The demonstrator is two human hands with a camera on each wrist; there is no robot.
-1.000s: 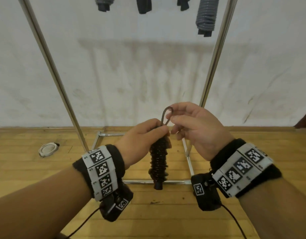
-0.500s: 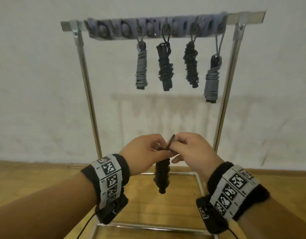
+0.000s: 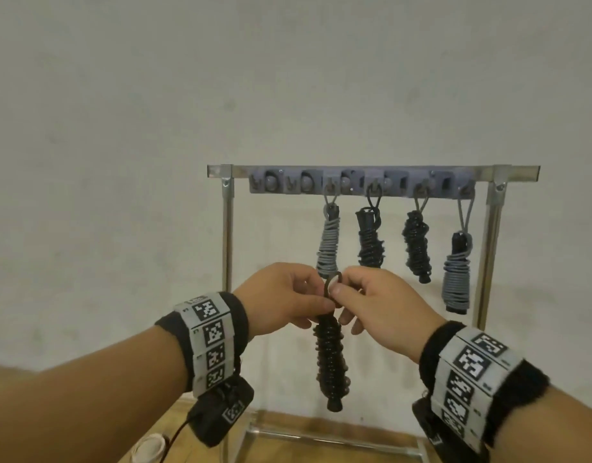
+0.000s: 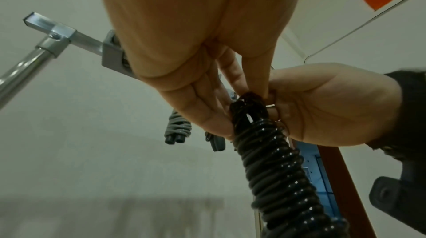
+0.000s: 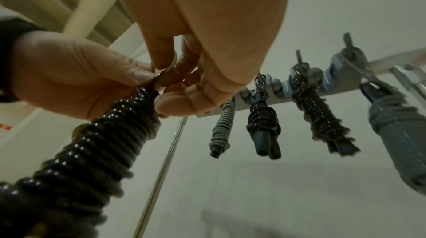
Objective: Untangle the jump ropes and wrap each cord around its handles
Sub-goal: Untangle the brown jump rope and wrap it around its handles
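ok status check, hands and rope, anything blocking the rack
Left hand grips top of wrapped black rope. Right hand pinches its loop. Rack: four ropes hung, two left hooks free, nothing in the way.

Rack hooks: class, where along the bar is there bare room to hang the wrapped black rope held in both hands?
Two hooks between the left post and the grey bundle hang bare. Rightwards it is crowded: four bundles hang side by side up to the right post.

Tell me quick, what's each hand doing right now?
Left hand: closed, pinching the top of the wound black jump rope.
Right hand: closed, pinching the rope's loop.
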